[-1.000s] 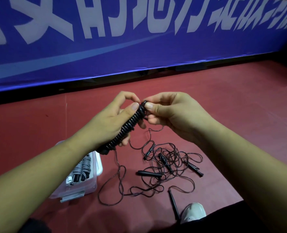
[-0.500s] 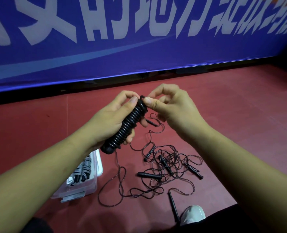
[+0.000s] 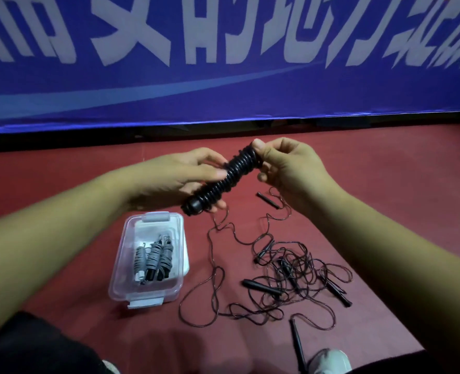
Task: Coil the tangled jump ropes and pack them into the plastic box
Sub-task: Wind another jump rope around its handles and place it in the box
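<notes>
A black jump rope wound tightly around its handles [image 3: 221, 180] forms a ribbed bundle held above the floor, tilted up to the right. My left hand [image 3: 180, 176] grips its lower half. My right hand [image 3: 285, 163] pinches its upper end between thumb and fingers. A clear plastic box [image 3: 120, 265] stands open on the red floor below my left hand, with three grey coiled ropes [image 3: 153, 259] inside. A tangle of thin black ropes [image 3: 285, 271] with several black handles lies to the right of the box.
A blue banner [image 3: 223, 63] with white characters runs along the back of the red floor. A loose black handle [image 3: 297, 344] lies near a white shoe [image 3: 328, 361] at the bottom edge. Dark trousers fill the lower left corner.
Both hands have lifted the wound bundle higher and farther from me. The plastic box, half hidden under my left arm before, now shows in full.
</notes>
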### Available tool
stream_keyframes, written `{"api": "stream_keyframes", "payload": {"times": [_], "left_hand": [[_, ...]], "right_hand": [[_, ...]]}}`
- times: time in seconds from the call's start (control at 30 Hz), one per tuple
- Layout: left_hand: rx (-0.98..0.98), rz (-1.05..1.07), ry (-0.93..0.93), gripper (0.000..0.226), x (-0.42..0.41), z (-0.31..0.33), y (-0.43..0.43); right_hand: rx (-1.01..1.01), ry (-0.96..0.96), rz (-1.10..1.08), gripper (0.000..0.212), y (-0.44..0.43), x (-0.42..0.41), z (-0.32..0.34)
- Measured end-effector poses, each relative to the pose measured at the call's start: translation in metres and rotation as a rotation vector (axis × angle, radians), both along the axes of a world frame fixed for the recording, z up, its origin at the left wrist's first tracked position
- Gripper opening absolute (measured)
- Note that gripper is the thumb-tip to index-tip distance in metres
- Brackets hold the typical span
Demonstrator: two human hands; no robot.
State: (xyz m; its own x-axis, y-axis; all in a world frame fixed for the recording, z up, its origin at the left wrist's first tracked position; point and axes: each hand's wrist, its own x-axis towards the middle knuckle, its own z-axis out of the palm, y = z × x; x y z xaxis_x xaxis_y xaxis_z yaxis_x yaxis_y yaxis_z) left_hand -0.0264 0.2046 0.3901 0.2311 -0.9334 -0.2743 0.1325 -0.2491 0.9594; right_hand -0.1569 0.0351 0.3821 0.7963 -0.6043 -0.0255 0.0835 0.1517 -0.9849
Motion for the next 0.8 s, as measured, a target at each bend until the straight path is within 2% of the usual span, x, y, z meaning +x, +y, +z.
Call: {"api": "stream_keyframes", "payload": {"times": [0.1,0.17,0.3,0.4,0.5,0.57,0.63,0.73,0.8], "left_hand": [[0.12,-0.019,-0.244,0.047,0.035,-0.007,0.025],[0.144,0.038,-0.277,0.045,0.057,-0.022,0.04],[0.163,0.237,-0.139,0.038,0.098,-0.075,0.067],[0.196,0.335,-0.114,0.037,0.122,-0.131,0.086],[0.214,0.334,-0.038,0.056,0.138,-0.189,0.106],[0.203,0.286,0.064,0.076,0.143,-0.224,0.118],[0.193,0.252,0.084,0.08,0.142,-0.257,0.125],[0.244,0.267,-0.066,0.074,0.143,-0.298,0.127],[0.293,0.263,-0.257,0.068,0.144,-0.318,0.124]], "right_hand": [[0.008,0.055,-0.006,0.02,0.007,0.04,-0.016],[-0.004,0.111,-0.009,0.018,0.018,0.071,-0.035],[-0.1,0.188,0.046,0.015,0.039,0.127,-0.086],[-0.264,0.306,0.188,0.029,0.051,0.16,-0.134],[-0.426,0.429,0.31,0.043,0.06,0.19,-0.185],[-0.454,0.5,0.355,0.044,0.065,0.209,-0.219],[-0.456,0.573,0.402,0.041,0.068,0.227,-0.251],[-0.477,0.677,0.501,0.031,0.074,0.246,-0.291],[-0.53,0.72,0.544,0.021,0.077,0.254,-0.31]]}}
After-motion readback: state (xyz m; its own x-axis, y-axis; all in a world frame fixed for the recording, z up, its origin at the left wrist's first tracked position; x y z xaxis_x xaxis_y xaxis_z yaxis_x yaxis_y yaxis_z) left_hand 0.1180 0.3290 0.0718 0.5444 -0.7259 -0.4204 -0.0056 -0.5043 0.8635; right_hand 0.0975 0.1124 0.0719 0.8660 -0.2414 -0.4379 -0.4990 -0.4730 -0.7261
